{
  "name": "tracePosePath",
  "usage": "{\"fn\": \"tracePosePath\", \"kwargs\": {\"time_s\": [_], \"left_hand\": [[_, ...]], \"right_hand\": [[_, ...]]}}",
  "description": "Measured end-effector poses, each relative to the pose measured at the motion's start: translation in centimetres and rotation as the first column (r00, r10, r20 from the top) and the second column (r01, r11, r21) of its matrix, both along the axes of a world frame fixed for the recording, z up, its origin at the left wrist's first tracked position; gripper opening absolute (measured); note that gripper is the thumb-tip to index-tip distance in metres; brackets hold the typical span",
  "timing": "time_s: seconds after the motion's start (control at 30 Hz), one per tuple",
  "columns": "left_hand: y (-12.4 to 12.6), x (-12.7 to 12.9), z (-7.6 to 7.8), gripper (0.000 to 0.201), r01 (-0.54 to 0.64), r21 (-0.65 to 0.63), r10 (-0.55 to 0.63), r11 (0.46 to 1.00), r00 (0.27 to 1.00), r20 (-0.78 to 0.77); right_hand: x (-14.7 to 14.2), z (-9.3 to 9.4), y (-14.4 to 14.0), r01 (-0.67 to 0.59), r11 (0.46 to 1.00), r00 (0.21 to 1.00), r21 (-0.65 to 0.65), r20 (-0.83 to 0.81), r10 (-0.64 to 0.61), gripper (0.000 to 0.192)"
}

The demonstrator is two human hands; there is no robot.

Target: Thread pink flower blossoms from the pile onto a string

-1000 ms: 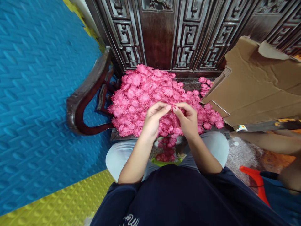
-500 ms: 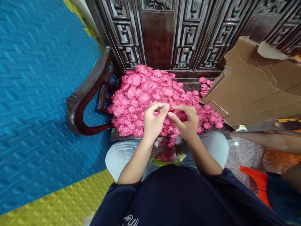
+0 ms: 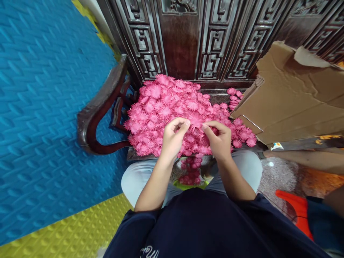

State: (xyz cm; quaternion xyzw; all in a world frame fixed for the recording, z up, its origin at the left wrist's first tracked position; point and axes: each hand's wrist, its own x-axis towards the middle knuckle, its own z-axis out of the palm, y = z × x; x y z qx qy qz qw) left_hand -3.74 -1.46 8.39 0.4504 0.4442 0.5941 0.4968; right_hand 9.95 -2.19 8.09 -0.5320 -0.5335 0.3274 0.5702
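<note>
Between my two hands a pink artificial flower is held by its petals at opposite sides. My left hand pinches its left edge with thumb and index finger. On the other side, the thumb and index finger of my right hand close on its right edge. Beneath and behind both hands spreads a heap of similar pink flowers, loosely piled on the dark wooden bench. The flower's underside and the fingers below it are hidden.
A curved wooden armrest bounds the pile at left, a carved backrest behind. Torn cardboard stands at right beside smaller flowers. More flowers lie below, between my knees. Another person's limb reaches in from the right.
My hands were close together at the fingertips; they have drawn apart, the right one moving rightward. The flower between them now shows spread out.
</note>
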Motion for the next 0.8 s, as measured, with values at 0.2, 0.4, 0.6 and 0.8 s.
{"fn": "tracePosePath", "kwargs": {"time_s": [0.2,0.4,0.6,0.8], "left_hand": [[3.4,-2.7,-0.9,0.026,-0.448,0.138,0.460,0.883,0.885,-0.067],[8.1,-4.2,-1.8,0.019,-0.495,0.260,0.542,0.829,0.593,-0.596],[2.3,-0.3,-1.2,0.033,-0.057,0.235,0.180,0.970,0.820,-0.544],[2.2,0.3,-0.5,0.022,-0.109,0.215,0.206,0.971,0.837,-0.507]], "right_hand": [[1.4,-1.0,1.5,0.131,0.987,0.919,-0.097,-0.361,-0.158,0.006],[1.8,-1.4,1.8,0.144,0.980,0.947,-0.136,-0.267,-0.176,0.007],[1.4,-2.2,2.0,0.070,0.991,0.976,-0.117,-0.195,-0.092,0.010],[1.2,-2.5,2.2,-0.003,0.989,0.984,-0.146,-0.175,-0.023,0.013]]}}
